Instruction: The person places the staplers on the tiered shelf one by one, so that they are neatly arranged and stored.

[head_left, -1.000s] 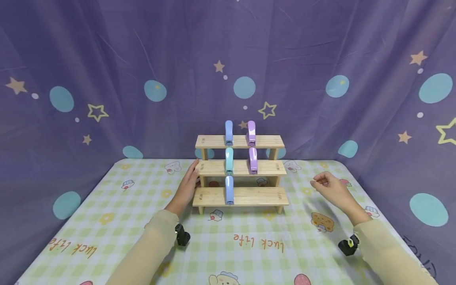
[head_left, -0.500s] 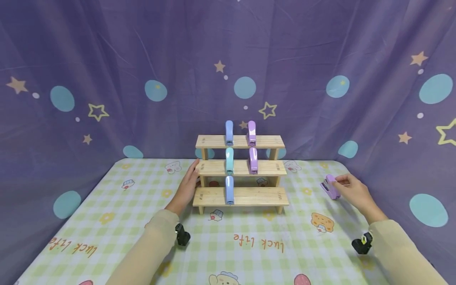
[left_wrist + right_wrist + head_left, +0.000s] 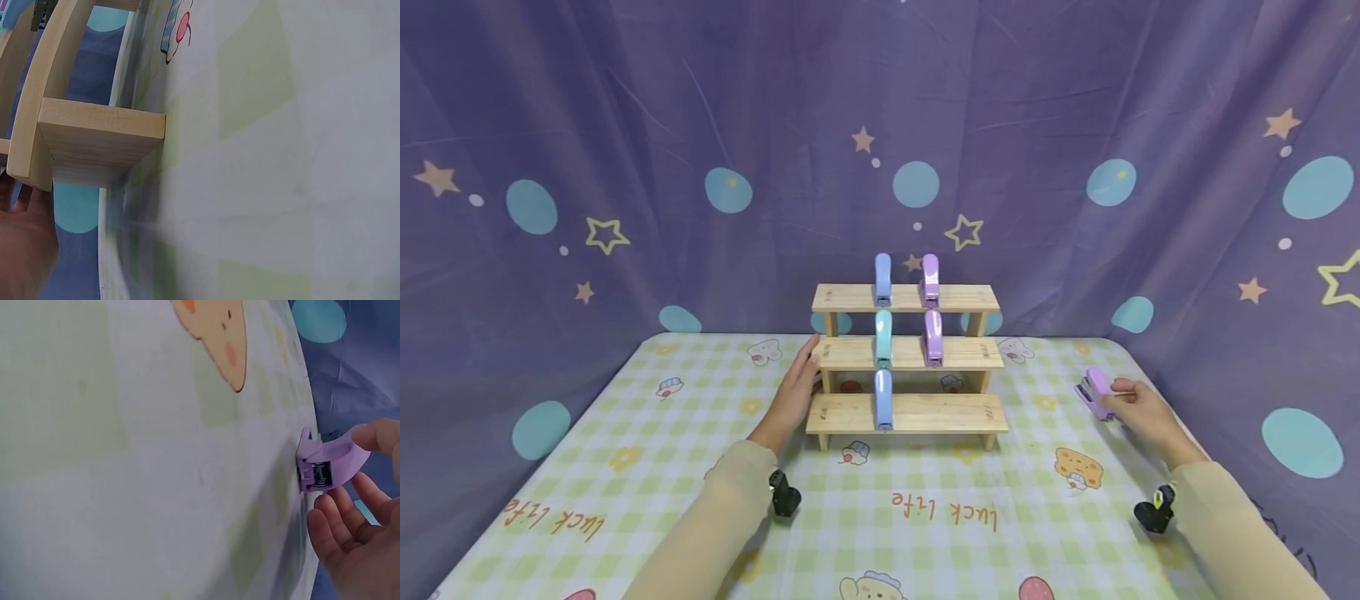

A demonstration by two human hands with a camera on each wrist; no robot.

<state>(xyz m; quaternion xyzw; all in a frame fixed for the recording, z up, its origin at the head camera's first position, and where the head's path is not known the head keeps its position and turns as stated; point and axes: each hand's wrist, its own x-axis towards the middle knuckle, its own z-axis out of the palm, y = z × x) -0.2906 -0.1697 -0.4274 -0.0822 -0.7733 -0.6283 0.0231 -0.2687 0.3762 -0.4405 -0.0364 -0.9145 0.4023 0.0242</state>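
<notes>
A three-step wooden display stand [image 3: 910, 412] stands mid-table. My left hand [image 3: 790, 396] holds the left end of its middle shelf, and some fingers are hidden behind the wood. On the top step are a blue stapler [image 3: 883, 279] and a purple stapler [image 3: 930, 279]. The middle step bears a teal stapler [image 3: 883, 337] beside another purple stapler [image 3: 933, 337]. One more blue stapler [image 3: 883, 400] sits on the bottom step. At the table's right, my right hand [image 3: 1142, 417] pinches a third purple stapler [image 3: 334, 459], which rests on the cloth.
A checked tablecloth [image 3: 685, 467] with cartoon prints covers the table. Behind it and at both sides hangs a purple curtain [image 3: 820, 108] with stars and dots. Black wrist cameras hang below each sleeve.
My right hand has moved rightward, bringing the purple stapler beside it into view. Since half a second ago its fingers have shifted down along the stapler. The left hand has stayed put.
</notes>
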